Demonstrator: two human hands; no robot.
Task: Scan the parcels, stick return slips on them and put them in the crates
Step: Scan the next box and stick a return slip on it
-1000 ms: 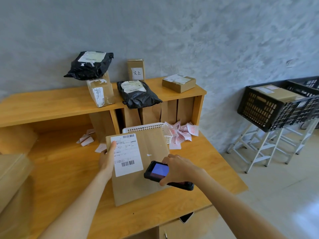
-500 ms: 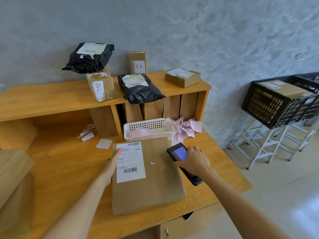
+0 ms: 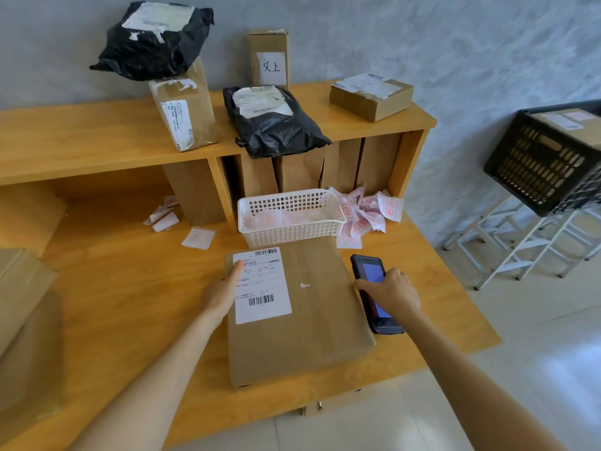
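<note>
The flat brown cardboard parcel [image 3: 299, 314] lies on the wooden tabletop [image 3: 123, 307], white label up. It is steadied at its left edge by the left hand [image 3: 224, 291], fingers straight. The black handheld scanner [image 3: 374, 292], just right of the parcel, is gripped by the right hand [image 3: 392, 292].

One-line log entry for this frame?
stage: scanner set-down | left hand: on flat parcel | right hand: holds scanner, beside parcel | slip: none yet
</note>
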